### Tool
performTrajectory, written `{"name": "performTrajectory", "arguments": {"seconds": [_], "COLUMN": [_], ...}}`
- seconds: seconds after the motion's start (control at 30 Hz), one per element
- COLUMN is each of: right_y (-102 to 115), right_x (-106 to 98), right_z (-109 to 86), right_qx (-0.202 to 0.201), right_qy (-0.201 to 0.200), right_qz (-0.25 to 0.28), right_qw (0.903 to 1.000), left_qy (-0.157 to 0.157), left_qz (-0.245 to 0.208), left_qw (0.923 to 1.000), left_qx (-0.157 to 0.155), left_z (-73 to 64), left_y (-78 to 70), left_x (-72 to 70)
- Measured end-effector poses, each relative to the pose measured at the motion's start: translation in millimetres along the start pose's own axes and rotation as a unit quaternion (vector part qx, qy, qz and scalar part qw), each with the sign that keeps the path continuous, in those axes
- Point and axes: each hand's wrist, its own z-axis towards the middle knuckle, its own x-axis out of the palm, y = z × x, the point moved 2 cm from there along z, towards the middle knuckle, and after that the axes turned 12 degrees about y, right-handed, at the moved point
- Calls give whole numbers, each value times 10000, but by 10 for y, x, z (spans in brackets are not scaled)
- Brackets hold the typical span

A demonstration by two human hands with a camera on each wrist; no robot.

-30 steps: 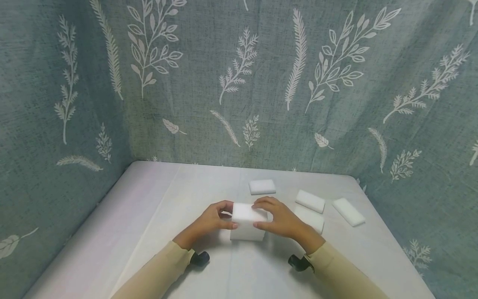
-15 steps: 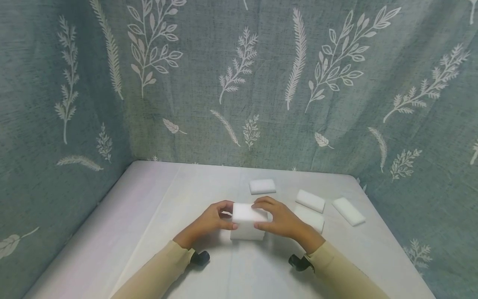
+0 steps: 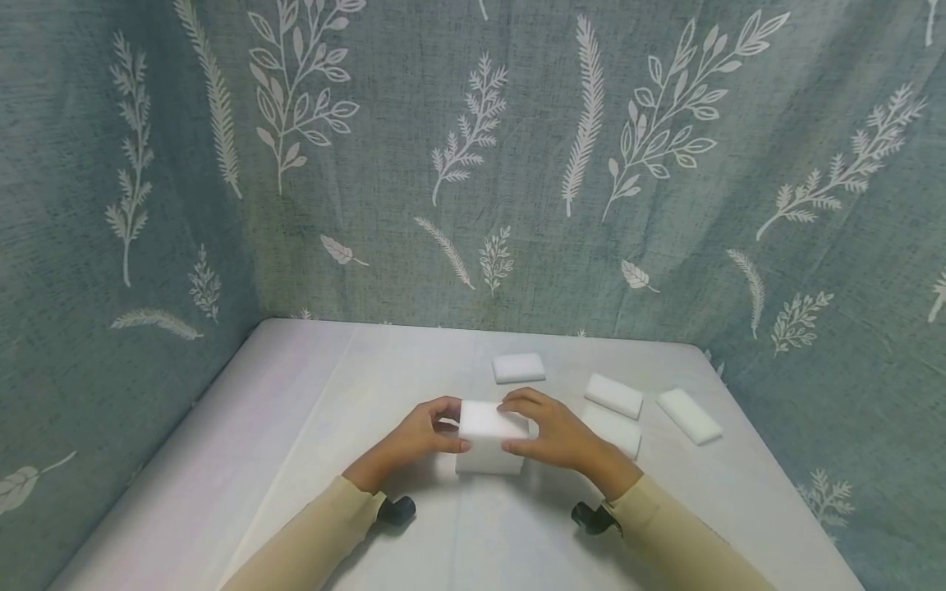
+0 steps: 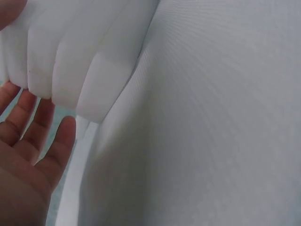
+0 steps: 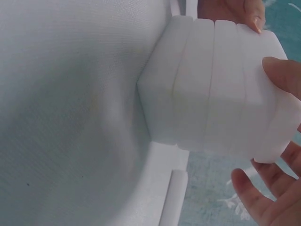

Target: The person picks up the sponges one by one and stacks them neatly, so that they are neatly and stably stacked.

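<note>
A stack of several white sponge blocks point(image 3: 489, 456) stands on the table in the middle of the head view. My left hand point(image 3: 418, 435) holds its left side near the top, thumb on the front face. From the other side my right hand point(image 3: 559, 433) grips the upper part, its thumb in front and fingers over the top and far side. Both wrist views show the layers of the stacked sponges point(image 5: 211, 89) lying flat against each other, edges roughly aligned. In the left wrist view, fingertips of the left hand point(image 4: 28, 165) touch the stack's far side.
Loose white sponges lie on the table point(image 3: 355, 525): one behind the stack point(image 3: 519, 368), and three at the right, a far one point(image 3: 615, 396), a nearer one point(image 3: 615, 430) partly behind the right hand, and an outer one point(image 3: 691, 416). Leaf-patterned green curtains point(image 3: 414, 164) enclose the table.
Nothing on the table has visibly moved; both hands keep the same hold on the stack. The head view has shifted very slightly.
</note>
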Motion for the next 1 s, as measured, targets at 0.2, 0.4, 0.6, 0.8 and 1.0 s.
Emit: {"name": "performTrajectory", "arguments": {"seconds": [0.2,0.4,0.6,0.8,1.0], "right_y": [-2,-14,-47,-127,-212], "right_x": [0,11,3,-38,-103], "right_z": [-11,-20,-49,-133,-273], "right_qx": [10,-59,120,373,632], "right_qy": [-14,-86,-91,-171,-114], "right_qz": [71,154,324,217,276], "right_qw": [10000,9998,9994,9989,9976], "left_qy": [31,-71,-126,-146,-137], "left_qz": [-75,-242,-324,-334,-373], "left_qw": [9997,9983,9970,9963,9972], "left_qx": [216,518,690,780,631], "left_z": [-3,-14,-19,-5,-28], "left_y": [-15,-39,-51,-54,-98], "left_x": [7,7,3,-8,2]}}
